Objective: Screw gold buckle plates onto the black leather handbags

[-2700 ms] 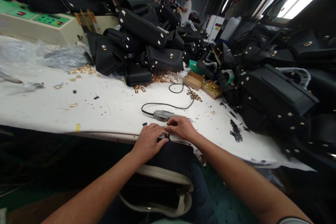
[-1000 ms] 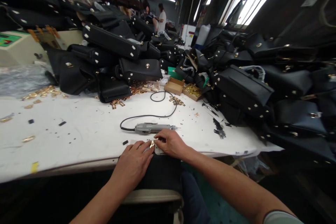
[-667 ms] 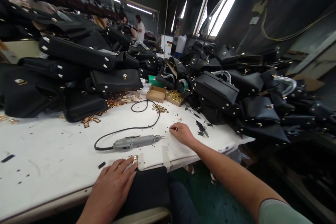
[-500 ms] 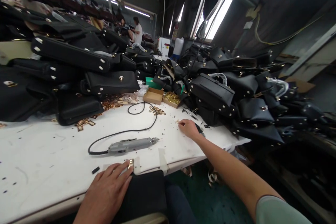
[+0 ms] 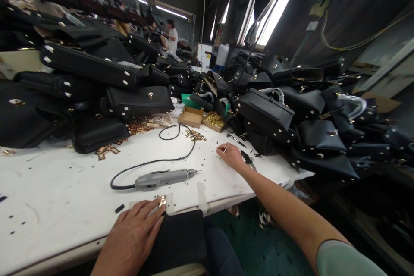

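My left hand [image 5: 134, 233] rests on a black bag [image 5: 181, 235] at the table's front edge, its fingertips against a small gold metal fitting [image 5: 162, 202]. The thumb and fingers of my right hand [image 5: 230, 156] are pinched together just above the white table; whatever they hold is too small to make out. Between the hands, a grey electric screwdriver [image 5: 163, 178] lies on its side, its bit pointing right. A dark tool [image 5: 247, 158] lies partly behind my right hand.
Black bags [image 5: 265, 110] are piled along the table's back and both sides. An open cardboard box [image 5: 190, 117] stands beside a box of gold pieces [image 5: 213, 120]. Gold fittings [image 5: 196, 135] and a black cable [image 5: 148, 164] lie on the white table [image 5: 80, 198]. A person [image 5: 171, 39] sits far behind.
The fingers of my right hand have closed up and shifted slightly away from the small pieces on the table. My left hand has stayed on the bag. The view has turned slightly.
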A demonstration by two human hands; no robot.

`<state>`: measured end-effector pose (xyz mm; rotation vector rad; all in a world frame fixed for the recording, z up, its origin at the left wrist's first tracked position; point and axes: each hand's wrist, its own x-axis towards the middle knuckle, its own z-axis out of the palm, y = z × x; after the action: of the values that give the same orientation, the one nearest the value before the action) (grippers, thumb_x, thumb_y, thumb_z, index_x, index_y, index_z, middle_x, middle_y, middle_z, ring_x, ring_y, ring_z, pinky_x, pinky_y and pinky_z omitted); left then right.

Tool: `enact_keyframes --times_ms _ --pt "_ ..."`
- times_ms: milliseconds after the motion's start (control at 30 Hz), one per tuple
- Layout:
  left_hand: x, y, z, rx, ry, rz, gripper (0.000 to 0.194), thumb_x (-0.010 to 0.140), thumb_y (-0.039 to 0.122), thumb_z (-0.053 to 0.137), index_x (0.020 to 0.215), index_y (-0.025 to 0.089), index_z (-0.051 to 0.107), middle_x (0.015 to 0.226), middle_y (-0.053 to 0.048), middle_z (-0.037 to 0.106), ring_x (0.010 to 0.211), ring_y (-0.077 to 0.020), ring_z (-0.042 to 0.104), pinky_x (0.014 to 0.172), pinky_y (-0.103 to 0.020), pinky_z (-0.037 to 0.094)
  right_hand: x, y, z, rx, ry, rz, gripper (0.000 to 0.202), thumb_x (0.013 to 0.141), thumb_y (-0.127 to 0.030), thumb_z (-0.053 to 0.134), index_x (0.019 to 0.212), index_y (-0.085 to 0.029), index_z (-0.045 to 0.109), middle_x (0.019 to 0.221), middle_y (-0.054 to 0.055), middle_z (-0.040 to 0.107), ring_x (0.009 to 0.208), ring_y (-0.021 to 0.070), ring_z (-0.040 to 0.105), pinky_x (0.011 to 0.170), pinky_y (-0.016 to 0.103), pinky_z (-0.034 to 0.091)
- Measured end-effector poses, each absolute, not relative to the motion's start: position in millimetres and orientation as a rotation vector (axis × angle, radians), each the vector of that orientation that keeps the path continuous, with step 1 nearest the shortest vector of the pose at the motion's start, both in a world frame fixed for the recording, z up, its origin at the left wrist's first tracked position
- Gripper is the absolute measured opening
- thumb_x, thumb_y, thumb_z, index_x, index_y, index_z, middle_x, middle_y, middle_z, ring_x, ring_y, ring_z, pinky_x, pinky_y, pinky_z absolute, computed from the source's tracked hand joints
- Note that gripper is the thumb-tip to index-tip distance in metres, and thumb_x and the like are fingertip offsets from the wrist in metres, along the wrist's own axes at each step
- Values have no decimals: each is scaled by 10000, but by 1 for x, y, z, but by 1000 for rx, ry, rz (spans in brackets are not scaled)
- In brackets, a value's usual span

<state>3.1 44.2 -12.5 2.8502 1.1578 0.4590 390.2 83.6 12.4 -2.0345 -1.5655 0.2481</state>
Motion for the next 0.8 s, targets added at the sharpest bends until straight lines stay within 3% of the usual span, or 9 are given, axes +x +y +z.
enact_keyframes --times_ms 67,200,267,400,500,633,800 --pt "3 44 -10 2849 1152 435 340 946 361 510 1222 344 706 1327 20 669 1160 -273 623 887 -421 545 356 84 19 -1865 -1731 265 246 893 -420 675 1025 -232 759 1011 44 728 901 173 654 823 287 479" --pt "4 45 -11 2852 1166 379 368 937 396 506 1245 338 698 1326 10 670 1167 -293 624 904 -453 553 279 89 21 -1498 -2278 286 550 758 -632 761 1160 -261 701 1098 62 701 1031 243 625 878 354 483" --pt "3 46 -15 2860 1169 359 378 932 400 498 1247 339 699 1331 6 667 1178 -301 620 908 -468 555 251 96 19 -1467 -2438 236 555 787 -620 737 1187 -241 670 1073 75 693 1010 259 626 843 365 495" --pt "0 50 -22 2874 1134 357 397 936 386 468 1264 342 687 1354 4 652 1194 -291 612 927 -470 553 238 107 24 -1477 -2498 229 360 921 -483 622 1171 -224 638 1049 74 687 990 249 630 786 340 500" --pt "-2 52 -27 2873 1119 368 401 941 373 454 1269 347 684 1367 0 643 1192 -282 612 939 -462 545 266 106 44 -1542 -2208 406 308 948 -469 574 1141 -237 631 1051 57 691 942 226 636 751 317 496" --pt "-4 52 -33 2876 1126 400 400 943 411 466 1275 353 681 1374 3 638 1190 -289 608 939 -450 535 332 107 73 -1406 -1482 829 335 963 -464 495 1190 -228 563 924 26 690 722 161 640 615 266 495" --pt "-7 54 -41 2906 1085 439 404 926 467 528 1289 362 671 1382 15 631 1204 -296 599 967 -441 521 392 121 80 -1219 -877 676 267 824 -431 628 918 -209 514 646 -40 589 499 116 536 488 234 449"
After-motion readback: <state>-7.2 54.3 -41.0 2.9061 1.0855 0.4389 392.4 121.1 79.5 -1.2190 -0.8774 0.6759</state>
